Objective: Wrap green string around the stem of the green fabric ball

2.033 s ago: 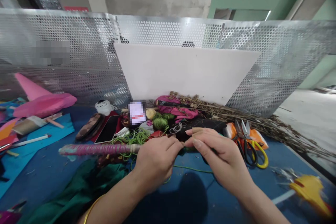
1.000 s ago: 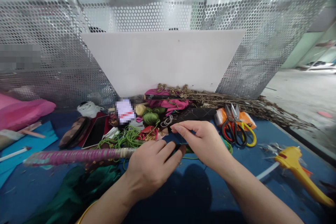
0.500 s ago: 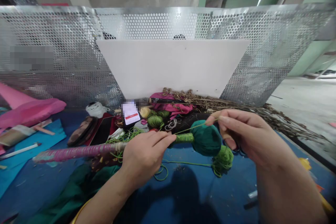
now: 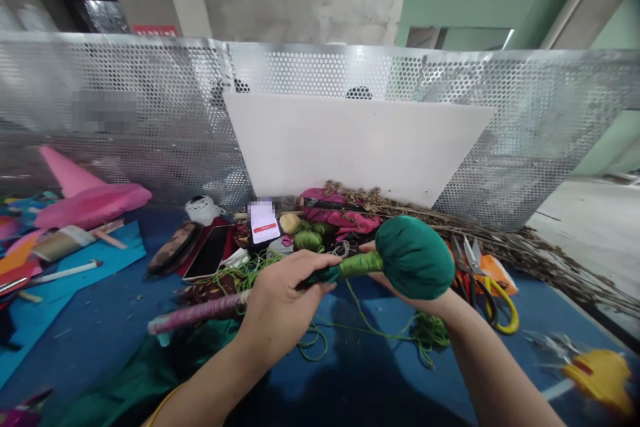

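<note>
A stick point(image 4: 200, 313) wrapped in pink yarn ends in a round dark-green cloth head point(image 4: 415, 257), with a green yarn binding point(image 4: 361, 265) below the head. My left hand point(image 4: 280, 297) is wrapped round the stick just left of the binding. Behind the binding and the head is my right hand point(image 4: 393, 280), mostly hidden, so its grip cannot be made out. Green yarn runs down from the binding to a loose ball of green yarn point(image 4: 431, 332) on the blue table point(image 4: 380, 373).
Two pairs of scissors point(image 4: 487, 287) lie at the right. Dry branches point(image 4: 525, 247), a phone point(image 4: 264, 221), green yarn balls point(image 4: 307, 240) and pink cloth stand before a white board point(image 4: 360, 147). Pink felt point(image 4: 95, 203) and blue sheets point(image 4: 107, 260) are at the left.
My right hand has moved left and behind the cloth head, no longer pulling the strand out at the right. The stick's head has tilted up and the view has shifted, revealing the scissors.
</note>
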A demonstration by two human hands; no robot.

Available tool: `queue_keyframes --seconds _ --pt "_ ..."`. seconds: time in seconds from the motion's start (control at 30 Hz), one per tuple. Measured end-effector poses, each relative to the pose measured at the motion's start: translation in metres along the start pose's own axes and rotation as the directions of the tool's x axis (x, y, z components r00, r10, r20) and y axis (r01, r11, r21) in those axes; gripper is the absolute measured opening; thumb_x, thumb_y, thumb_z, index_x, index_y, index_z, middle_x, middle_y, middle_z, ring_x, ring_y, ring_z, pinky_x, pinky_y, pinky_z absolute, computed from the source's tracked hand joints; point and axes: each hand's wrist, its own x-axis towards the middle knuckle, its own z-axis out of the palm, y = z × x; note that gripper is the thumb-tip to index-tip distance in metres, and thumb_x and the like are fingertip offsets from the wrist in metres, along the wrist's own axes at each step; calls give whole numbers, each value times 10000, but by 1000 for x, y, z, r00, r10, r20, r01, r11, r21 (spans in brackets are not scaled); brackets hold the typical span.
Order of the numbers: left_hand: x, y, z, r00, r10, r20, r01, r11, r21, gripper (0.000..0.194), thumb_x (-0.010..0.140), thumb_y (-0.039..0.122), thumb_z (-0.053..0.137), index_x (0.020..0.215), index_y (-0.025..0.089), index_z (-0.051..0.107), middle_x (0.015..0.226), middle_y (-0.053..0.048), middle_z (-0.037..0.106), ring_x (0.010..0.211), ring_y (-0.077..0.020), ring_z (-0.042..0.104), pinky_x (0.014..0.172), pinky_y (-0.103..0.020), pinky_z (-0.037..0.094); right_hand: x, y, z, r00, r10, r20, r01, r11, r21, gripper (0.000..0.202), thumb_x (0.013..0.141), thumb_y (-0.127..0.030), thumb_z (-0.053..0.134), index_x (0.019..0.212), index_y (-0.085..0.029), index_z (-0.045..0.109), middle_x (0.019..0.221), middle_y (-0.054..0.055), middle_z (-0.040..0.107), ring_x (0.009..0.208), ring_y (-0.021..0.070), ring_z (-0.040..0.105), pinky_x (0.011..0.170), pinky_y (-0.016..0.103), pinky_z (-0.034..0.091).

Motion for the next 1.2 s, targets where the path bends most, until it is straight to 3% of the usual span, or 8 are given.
queue_keyframes --seconds 0.13,0.2,0.33,0.5,0.6,0.73,0.87,1.2 --pt "2 -1 -2 998 -57 -37 55 997 -56 306 740 58 679 977 241 742 922 12 768 831 -172 720 773 -259 589 -10 -27 31 980 -68 188 24 973 229 312 875 -347 633 1153 -204 637 1045 75 711 966 212 669 874 364 540" --pt "2 -2 -3 995 -80 -57 77 996 -54 300 740 66 678 976 238 745 924 7 771 832 -183 725 766 -269 597 -14 -41 42 982 -51 181 -5 955 297 177 905 -319 595 1005 -183 649 912 59 704 840 187 665 765 304 549" --pt "3 -5 -2 990 -105 -99 101 994 -44 278 735 77 666 950 229 753 913 4 773 850 -190 725 788 -289 599 -24 -64 46 998 -55 -14 55 996 68 233 942 -177 479 738 -192 590 695 21 585 644 146 571 602 257 466" --pt "1 -8 4 986 -162 -32 160 985 -66 314 725 59 657 970 230 752 939 5 771 854 -180 719 823 -300 587 -35 -75 37 957 -251 -145 264 961 78 163 915 -135 492 862 -207 628 1100 121 609 1045 246 607 854 366 503" --pt "-1 -8 10 988 -155 -2 155 987 -46 399 690 -7 611 967 243 754 943 17 770 870 -175 717 840 -302 580 -35 -71 39 955 -288 -67 293 894 339 187 968 -229 460 907 -221 637 978 80 663 963 231 637 982 454 439" --pt "-5 -9 19 990 -139 -16 139 990 -25 399 697 0 589 968 245 750 932 15 771 860 -173 718 828 -306 584 -34 -70 51 986 28 -165 86 760 644 314 972 -335 474 724 -209 619 617 4 524 631 168 537 747 376 492" --pt "-10 -11 27 995 -79 -55 80 996 30 379 711 15 573 965 241 741 924 8 769 871 -181 718 809 -308 579 -35 -80 59 896 395 -204 -107 637 763 342 911 -374 581 622 -194 614 559 -19 407 534 128 375 498 251 355" --pt "-14 -14 32 995 -88 -38 92 990 103 286 761 71 605 967 232 721 899 10 761 818 -176 711 744 -282 542 -52 -87 68 842 514 -162 -198 574 794 317 907 -379 617 651 -196 649 609 -14 465 601 120 404 545 238 334"
